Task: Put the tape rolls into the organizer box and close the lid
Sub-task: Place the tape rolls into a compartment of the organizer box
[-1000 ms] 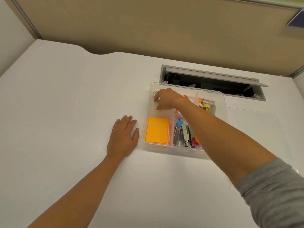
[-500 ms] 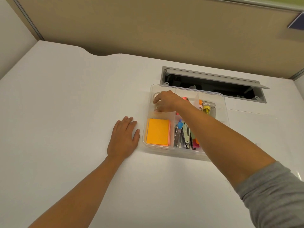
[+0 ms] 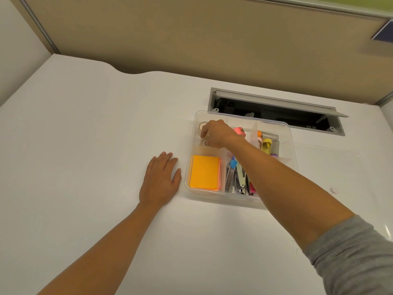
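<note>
Right hand (image 3: pixel 217 134) is down in the organizer box's (image 3: pixel 292 145) back-left compartment, grip pinched on a tape roll (image 3: pixel 204 142) right under its fingertips. Another roll (image 3: pixel 203 125) sits just beyond. Left hand (image 3: pixel 160 177) lies flat and empty on the bench (image 3: pixel 85 145), so the right is nearer.

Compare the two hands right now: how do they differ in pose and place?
The left hand lies flat, palm down, on the desk beside the organizer box; the right hand reaches into its far-left compartment, fingers curled at a tape roll. Both are bare.
</note>
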`<state>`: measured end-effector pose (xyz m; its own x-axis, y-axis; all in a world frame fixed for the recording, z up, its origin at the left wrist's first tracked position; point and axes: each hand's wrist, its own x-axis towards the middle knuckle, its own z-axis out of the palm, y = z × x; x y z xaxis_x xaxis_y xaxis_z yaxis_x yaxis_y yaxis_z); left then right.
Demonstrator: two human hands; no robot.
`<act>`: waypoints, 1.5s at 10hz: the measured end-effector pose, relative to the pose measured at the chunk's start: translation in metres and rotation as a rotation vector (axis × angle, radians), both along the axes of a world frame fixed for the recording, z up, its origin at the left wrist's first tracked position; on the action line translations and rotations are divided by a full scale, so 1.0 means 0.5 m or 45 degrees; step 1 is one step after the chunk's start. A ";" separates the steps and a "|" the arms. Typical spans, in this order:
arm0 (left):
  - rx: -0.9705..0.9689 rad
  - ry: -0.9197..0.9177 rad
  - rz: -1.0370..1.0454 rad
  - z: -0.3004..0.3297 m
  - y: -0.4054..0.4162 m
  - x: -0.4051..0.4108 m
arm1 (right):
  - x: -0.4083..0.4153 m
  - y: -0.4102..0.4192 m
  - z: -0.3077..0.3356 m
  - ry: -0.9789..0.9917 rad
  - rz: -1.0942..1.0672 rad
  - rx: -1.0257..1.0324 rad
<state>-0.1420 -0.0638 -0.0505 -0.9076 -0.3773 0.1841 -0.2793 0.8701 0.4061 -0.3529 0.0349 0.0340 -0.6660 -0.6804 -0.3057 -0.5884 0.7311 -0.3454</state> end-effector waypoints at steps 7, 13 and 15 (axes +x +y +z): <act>-0.007 -0.012 0.005 -0.003 -0.001 -0.001 | 0.016 0.000 -0.014 0.130 -0.248 -0.045; -0.005 0.001 0.005 -0.001 -0.001 -0.001 | 0.018 -0.008 -0.012 0.186 -0.328 -0.081; -0.009 0.012 0.009 -0.003 0.000 -0.001 | 0.018 -0.008 -0.014 0.198 -0.321 -0.049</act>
<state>-0.1424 -0.0640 -0.0521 -0.9031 -0.3822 0.1956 -0.2814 0.8711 0.4024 -0.3439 0.0309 0.0272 -0.8523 -0.4967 -0.1640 -0.4380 0.8490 -0.2954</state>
